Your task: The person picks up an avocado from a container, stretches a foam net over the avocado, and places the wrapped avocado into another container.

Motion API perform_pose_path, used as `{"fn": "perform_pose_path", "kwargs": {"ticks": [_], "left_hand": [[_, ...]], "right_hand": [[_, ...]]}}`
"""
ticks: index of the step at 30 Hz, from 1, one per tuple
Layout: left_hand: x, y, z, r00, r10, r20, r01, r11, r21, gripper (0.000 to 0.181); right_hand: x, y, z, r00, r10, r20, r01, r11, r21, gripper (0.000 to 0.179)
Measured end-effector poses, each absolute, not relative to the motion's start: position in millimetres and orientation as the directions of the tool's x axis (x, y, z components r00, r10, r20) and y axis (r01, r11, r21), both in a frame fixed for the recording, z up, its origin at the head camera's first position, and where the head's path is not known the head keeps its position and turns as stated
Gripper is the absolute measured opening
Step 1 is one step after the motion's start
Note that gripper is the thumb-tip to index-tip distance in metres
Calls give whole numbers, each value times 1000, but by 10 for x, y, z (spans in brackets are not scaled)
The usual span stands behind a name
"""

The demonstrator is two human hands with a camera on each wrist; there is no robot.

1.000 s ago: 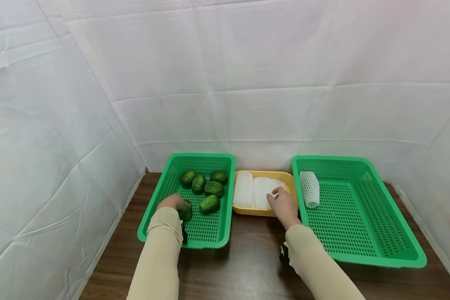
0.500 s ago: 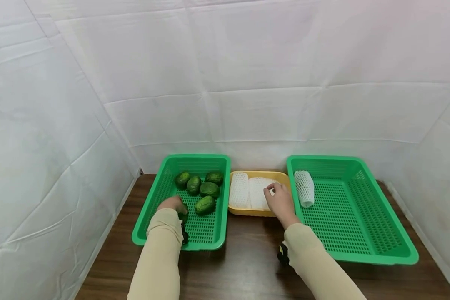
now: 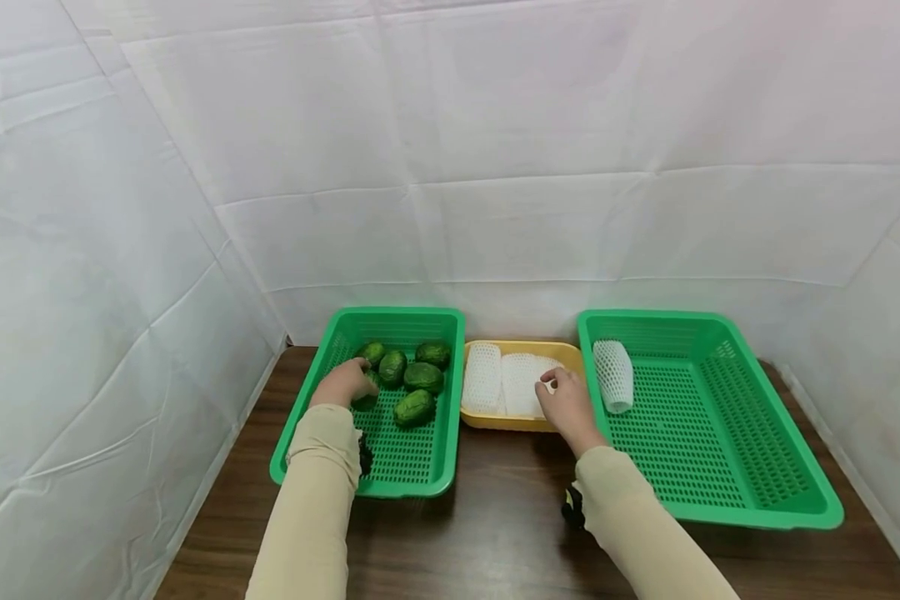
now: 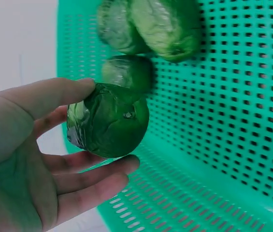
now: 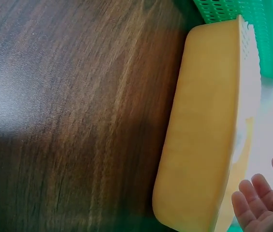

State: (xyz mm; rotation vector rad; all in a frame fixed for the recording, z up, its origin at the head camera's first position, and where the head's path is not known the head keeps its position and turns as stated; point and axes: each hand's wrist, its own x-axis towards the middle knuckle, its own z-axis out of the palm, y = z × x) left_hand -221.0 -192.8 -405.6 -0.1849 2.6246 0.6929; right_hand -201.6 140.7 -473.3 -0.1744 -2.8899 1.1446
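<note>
My left hand (image 3: 339, 385) grips a dark green, glossy, wrinkled avocado (image 4: 114, 123) over the left part of the left green basket (image 3: 453, 433). In the left wrist view the thumb lies on its upper side and the fingers reach around beneath it. Several other avocados (image 3: 415, 408) lie in the same basket. My right hand (image 3: 567, 406) is over the right part of a yellow tray (image 3: 510, 422), fingers loosely bent. White foam net sleeves (image 3: 483, 379) lie in that tray. In the right wrist view the right fingers (image 5: 259, 193) are spread apart beside the tray rim, holding nothing.
To the right stands a second green basket (image 3: 832, 508) with one white foam net sleeve (image 3: 613, 377) along its left side. The baskets and tray stand on a dark wooden table (image 3: 510, 517). White sheeting (image 3: 525, 225) rises behind and at both sides.
My left hand has moved farther back in the left basket with the avocado in its grip. The right hand stays over the yellow tray with only slight finger movement.
</note>
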Motion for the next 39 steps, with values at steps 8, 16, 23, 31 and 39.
{"fn": "perform_pose_path", "kwargs": {"ticks": [8, 16, 23, 31, 39], "left_hand": [[-2194, -1885, -3980, -908, -16, -419, -232, 851, 471, 57], [-2152, -1817, -4012, -925, 0, -381, -206, 842, 499, 58], [-2056, -1674, -3974, -940, 29, -339, -170, 825, 540, 56], [-1873, -1402, -3906, -978, 89, -187, -54, 762, 645, 58], [-1711, -1118, -3883, -979, 194, -58, 97, 702, 705, 63]], "right_hand": [[-2015, 1423, -4766, -995, 99, -14, 81, 726, -683, 25], [-1998, 1449, -4796, -996, 81, -30, 79, 718, -691, 24], [-2002, 1451, -4806, -996, 80, -38, 84, 727, -682, 23], [-1971, 1456, -4774, -998, 54, -23, 54, 721, -691, 24], [-1963, 1499, -4678, -1000, -1, -15, 11, 645, -764, 29]]}}
